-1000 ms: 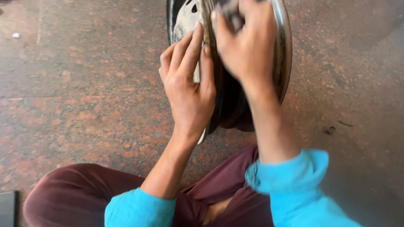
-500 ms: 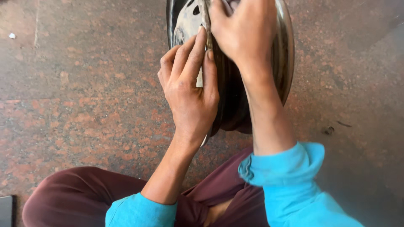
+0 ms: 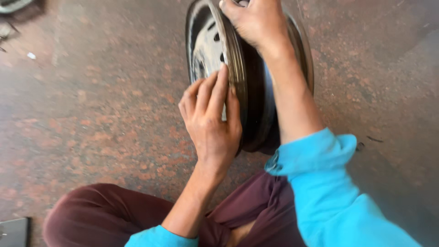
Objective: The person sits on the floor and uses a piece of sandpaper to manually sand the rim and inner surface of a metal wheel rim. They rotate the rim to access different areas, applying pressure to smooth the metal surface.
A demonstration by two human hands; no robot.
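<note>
Left hand (image 3: 211, 120) flat on upright steel wheel rim (image 3: 238, 68), right hand (image 3: 256, 20) atop

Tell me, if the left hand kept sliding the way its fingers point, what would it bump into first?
The left hand already lies flat against the metal wheel rim, fingers pointing up along its edge. Going on, it would probably just slide along that edge, since nothing else shows in the way.

Looks like a roadside tyre or wheel repair spot: bare steel wheel rim (image 3: 247, 77) standing on edge on rough, stained reddish stone floor (image 3: 100, 105), another metal part (image 3: 13, 4) in the upper left corner.
</note>
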